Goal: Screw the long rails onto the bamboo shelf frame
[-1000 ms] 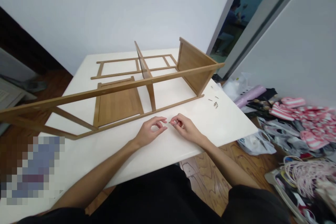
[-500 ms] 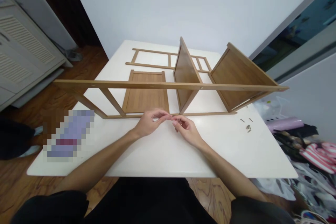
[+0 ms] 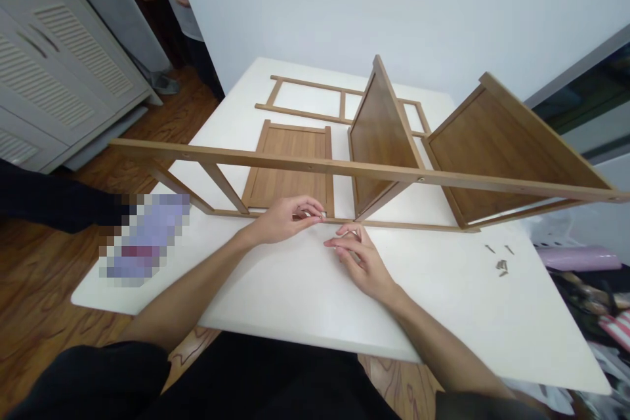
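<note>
The left hand [image 3: 283,220] rests just below a long, slim, honey-coloured bamboo rail [image 3: 394,225], its fingers [image 3: 308,205] drawn together on a tiny silver metal piece [image 3: 322,214] at the rail. The piece is so small and partly covered that its shape is hard to make out. Just right of those fingers, the right hand [image 3: 357,256] sits slightly lower, its fingers [image 3: 347,239] loosely curled and a little apart; whether they hold anything cannot be told.

Beyond the fingers, a smooth white bench [image 3: 275,282] carries a flat, slatted bamboo panel [image 3: 288,157] and a ladder-like bamboo frame [image 3: 305,102]. Two ribbed bamboo panels [image 3: 381,131] stand on edge, up and to the right. Well right of the fingers lies a small scatter of brass-toned screws [image 3: 501,266]. Left of them, a pixelated blur [image 3: 145,236] hides part of the bench — what lies beneath it cannot be seen.
</note>
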Motion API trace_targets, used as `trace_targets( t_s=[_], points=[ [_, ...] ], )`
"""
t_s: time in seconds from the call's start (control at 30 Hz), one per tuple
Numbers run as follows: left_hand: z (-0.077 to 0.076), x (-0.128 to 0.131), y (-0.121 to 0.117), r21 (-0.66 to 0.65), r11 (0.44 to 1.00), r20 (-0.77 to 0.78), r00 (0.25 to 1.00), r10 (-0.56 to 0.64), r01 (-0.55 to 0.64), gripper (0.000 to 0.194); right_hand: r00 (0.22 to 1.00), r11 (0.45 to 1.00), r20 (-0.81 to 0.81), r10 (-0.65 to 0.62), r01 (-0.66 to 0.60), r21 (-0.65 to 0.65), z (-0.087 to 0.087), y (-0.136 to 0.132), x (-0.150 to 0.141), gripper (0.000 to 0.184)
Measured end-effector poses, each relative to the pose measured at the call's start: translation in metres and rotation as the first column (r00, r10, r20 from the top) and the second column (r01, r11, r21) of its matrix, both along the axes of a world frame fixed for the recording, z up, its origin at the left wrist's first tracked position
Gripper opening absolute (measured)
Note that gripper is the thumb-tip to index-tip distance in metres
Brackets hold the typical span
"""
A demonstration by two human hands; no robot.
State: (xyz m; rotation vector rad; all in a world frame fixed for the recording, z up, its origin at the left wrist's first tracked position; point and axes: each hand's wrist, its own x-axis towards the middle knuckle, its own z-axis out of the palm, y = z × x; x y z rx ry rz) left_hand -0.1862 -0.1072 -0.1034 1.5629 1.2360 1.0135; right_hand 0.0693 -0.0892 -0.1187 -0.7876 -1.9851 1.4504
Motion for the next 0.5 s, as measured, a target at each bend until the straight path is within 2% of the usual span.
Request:
trace_targets(
  t_s=[0.23,0.43,0.5],
  points=[
    [0.003,0.009,-0.005,0.02,0.998,-0.073,0.996,-0.055,0.056,0.019,1.0,0.999,0.005,0.027,-0.026,-0.03,0.011,-0.001,0.011,0.036],
    [0.004,0.014,-0.009,0.062,0.996,-0.107,0.993,-0.056,0.063,0.022,1.0,0.999,0.003,-0.016,0.016,-0.045,0.008,0.001,0.009,0.029],
    [0.004,0.015,-0.009,0.064,0.996,-0.108,0.992,-0.063,0.07,0.022,1.0,0.999,-0.008,-0.01,0.01,-0.041,0.008,0.0,0.008,0.035]
  ],
)
